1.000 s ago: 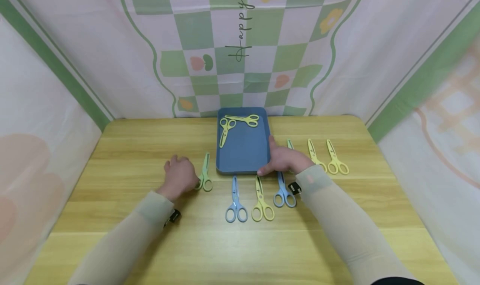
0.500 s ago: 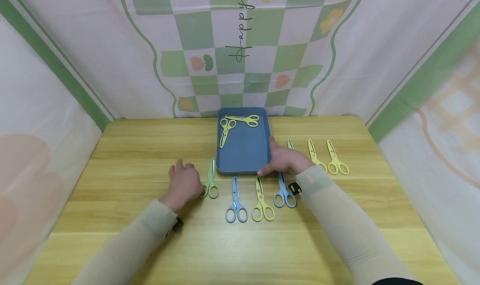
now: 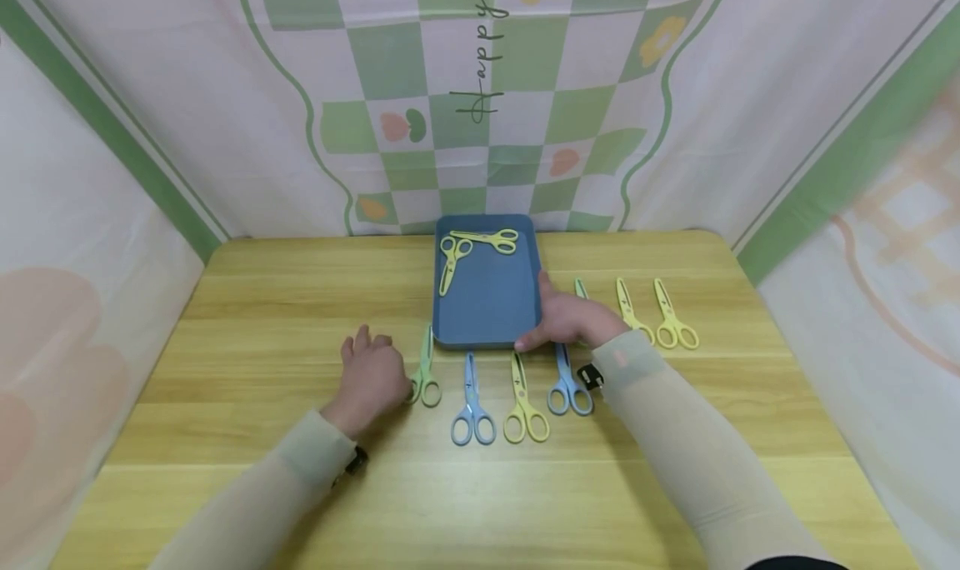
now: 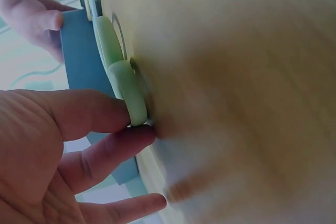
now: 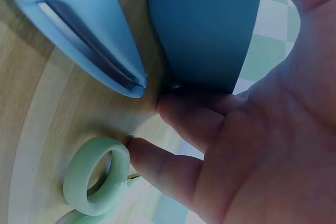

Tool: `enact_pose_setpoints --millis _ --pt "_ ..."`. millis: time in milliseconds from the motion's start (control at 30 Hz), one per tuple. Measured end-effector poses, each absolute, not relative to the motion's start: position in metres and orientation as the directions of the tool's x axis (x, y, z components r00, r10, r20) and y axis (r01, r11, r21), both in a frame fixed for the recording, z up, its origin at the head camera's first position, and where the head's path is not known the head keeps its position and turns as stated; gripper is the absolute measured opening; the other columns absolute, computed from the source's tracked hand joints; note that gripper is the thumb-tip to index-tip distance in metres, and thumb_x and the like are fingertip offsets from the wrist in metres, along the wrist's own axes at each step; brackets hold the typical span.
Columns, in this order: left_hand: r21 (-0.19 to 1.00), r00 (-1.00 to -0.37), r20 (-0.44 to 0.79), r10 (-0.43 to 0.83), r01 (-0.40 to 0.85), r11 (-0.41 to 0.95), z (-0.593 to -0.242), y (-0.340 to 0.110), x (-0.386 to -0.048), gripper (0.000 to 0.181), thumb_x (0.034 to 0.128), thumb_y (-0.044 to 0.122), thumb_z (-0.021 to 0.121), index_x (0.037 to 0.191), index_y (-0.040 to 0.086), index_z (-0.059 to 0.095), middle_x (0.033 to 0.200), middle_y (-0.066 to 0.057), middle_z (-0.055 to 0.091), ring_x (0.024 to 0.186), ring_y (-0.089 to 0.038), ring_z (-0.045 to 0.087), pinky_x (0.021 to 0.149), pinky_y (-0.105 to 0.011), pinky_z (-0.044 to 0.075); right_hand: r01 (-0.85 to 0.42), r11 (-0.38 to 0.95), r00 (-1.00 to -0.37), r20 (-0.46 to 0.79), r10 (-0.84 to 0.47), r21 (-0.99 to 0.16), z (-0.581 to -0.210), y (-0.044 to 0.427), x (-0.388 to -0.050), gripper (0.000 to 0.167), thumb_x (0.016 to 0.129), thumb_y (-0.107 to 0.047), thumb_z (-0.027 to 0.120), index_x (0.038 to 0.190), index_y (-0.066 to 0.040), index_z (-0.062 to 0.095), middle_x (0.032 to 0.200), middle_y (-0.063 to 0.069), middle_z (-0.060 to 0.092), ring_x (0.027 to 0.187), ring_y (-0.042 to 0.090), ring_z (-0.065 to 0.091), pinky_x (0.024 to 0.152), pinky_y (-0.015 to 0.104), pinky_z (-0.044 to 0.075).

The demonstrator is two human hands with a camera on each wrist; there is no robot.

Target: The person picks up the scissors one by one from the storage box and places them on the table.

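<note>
Left of the blue tray (image 3: 487, 303), green scissors (image 3: 425, 370) lie with their blades pointing away from me. My left hand (image 3: 371, 378) pinches one handle ring (image 4: 135, 103) between thumb and a finger; its other fingers are spread. My right hand (image 3: 573, 316) rests against the tray's near right corner. Its thumb touches the front wall, and its fingers lie along the right wall (image 5: 205, 30). Inside the tray are two yellow scissors, one upright pair (image 3: 452, 262) and one crosswise pair (image 3: 491, 239).
In front of the tray lie blue scissors (image 3: 471, 399), yellow scissors (image 3: 522, 397) and more blue scissors (image 3: 564, 378). To the right are two yellow pairs, the outer yellow scissors (image 3: 667, 316) fully visible. My right hand partly hides other green scissors (image 3: 581, 287). A printed curtain (image 3: 285, 203) borders the table.
My left hand has slid right and slightly toward me, bringing the green scissors along close to the tray. The right hand and the tray have stayed put.
</note>
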State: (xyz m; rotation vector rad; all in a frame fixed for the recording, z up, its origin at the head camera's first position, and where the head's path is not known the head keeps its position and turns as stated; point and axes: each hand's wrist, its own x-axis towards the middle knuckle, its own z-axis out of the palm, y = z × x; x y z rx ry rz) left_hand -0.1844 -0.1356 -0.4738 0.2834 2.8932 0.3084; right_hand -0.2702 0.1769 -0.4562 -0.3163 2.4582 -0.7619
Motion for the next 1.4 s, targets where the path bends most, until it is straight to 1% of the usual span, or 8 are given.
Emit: enact_pose_setpoints --millis 233,467,667,900,1000,1233,1400 --pt "0.212 -0.956 -0.197 0.219 0.176 0.961 -0.474 -0.135 -0.181 0.029 0.0782 0.018 0.07 0.053 0.017 0.056 0.14 -0.022 0.052 0.141 -0.053 0.019 0.112 -0.066 0.009 -0.063 0.803 -0.824 -0.423 -0.376 -0.593 -0.455 0.176 -0.27 0.146 0.074 -0.037 0.09 0.148 0.003 -0.029 0.157 0.037 0.004 0.14 0.045 0.029 0.116 0.047 0.021" --pt "0.209 -0.954 -0.198 0.225 0.183 0.961 -0.476 -0.134 -0.178 0.029 0.0781 0.018 0.071 0.053 0.017 0.056 0.14 -0.022 0.051 0.141 -0.053 0.018 0.112 -0.066 0.009 -0.059 0.804 -0.824 -0.425 -0.374 -0.591 -0.454 0.176 -0.269 0.145 0.074 -0.037 0.089 0.148 0.004 -0.029 0.156 0.038 0.005 0.14 0.045 0.029 0.116 0.048 0.021" --pt "0.203 -0.948 -0.209 0.238 0.196 0.959 -0.476 -0.133 -0.173 0.033 0.0806 0.02 0.071 0.052 0.017 0.055 0.143 -0.023 0.049 0.142 -0.053 0.017 0.112 -0.066 0.009 -0.046 0.805 -0.825 -0.432 -0.365 -0.591 -0.455 0.175 -0.268 0.146 0.073 -0.037 0.09 0.148 0.003 -0.028 0.157 0.036 0.003 0.142 0.044 0.024 0.117 0.047 0.018" --pt "0.21 -0.949 -0.186 0.256 0.216 0.954 -0.478 -0.133 -0.172 0.034 0.0816 0.02 0.07 0.052 0.017 0.054 0.142 -0.023 0.05 0.141 -0.054 0.017 0.111 -0.067 0.01 -0.051 0.8 -0.828 -0.423 -0.369 -0.597 -0.455 0.176 -0.27 0.146 0.073 -0.036 0.091 0.149 0.002 -0.028 0.156 0.038 0.009 0.139 0.045 0.031 0.116 0.047 0.02" --pt "0.207 -0.948 -0.184 0.259 0.22 0.953 -0.477 -0.132 -0.172 0.034 0.0814 0.02 0.07 0.052 0.016 0.054 0.14 -0.023 0.051 0.14 -0.054 0.019 0.111 -0.068 0.011 -0.052 0.803 -0.827 -0.424 -0.368 -0.594 -0.456 0.176 -0.27 0.146 0.073 -0.036 0.09 0.149 0.002 -0.028 0.156 0.038 0.011 0.139 0.044 0.031 0.116 0.046 0.02" --pt "0.191 -0.947 -0.194 0.256 0.219 0.957 -0.474 -0.132 -0.174 0.036 0.0842 0.029 0.073 0.054 0.019 0.056 0.138 -0.022 0.052 0.14 -0.054 0.018 0.111 -0.068 0.011 -0.076 0.809 -0.824 -0.42 -0.381 -0.583 -0.456 0.177 -0.271 0.145 0.075 -0.039 0.089 0.148 0.004 -0.028 0.155 0.039 0.009 0.139 0.046 0.031 0.116 0.047 0.021" --pt "0.219 -0.948 -0.182 0.262 0.221 0.951 -0.471 -0.131 -0.176 0.032 0.0824 0.027 0.071 0.056 0.019 0.056 0.14 -0.023 0.05 0.14 -0.055 0.018 0.111 -0.068 0.01 -0.082 0.812 -0.822 -0.422 -0.383 -0.578 -0.457 0.178 -0.271 0.144 0.075 -0.04 0.088 0.147 0.004 -0.029 0.156 0.038 0.007 0.138 0.045 0.033 0.116 0.047 0.022"
